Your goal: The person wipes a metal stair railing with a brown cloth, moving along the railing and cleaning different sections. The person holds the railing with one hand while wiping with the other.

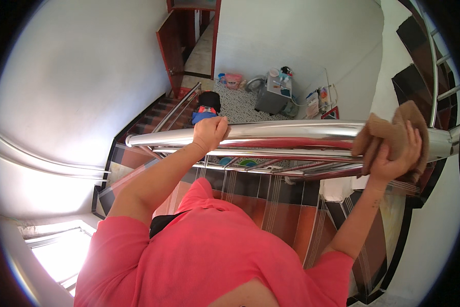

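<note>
A thick polished metal handrail (291,131) runs across in front of me, with thinner metal bars (276,154) beneath it. My left hand (211,133) is closed around the rail left of its middle. Near the rail's right end, my right hand (397,159) holds a brown cloth (383,134). The cloth drapes over the rail, and its folds hide the metal beneath. My right fingers lie spread over the cloth.
Brown and black tiled stairs (280,218) lie under me. Below, beyond the railing, stand a grey cabinet-like appliance (273,96) with items on top, a pink container (234,80) and a black item (209,100). A reddish wooden door (171,53) stands open. A bright window (63,253) is at lower left.
</note>
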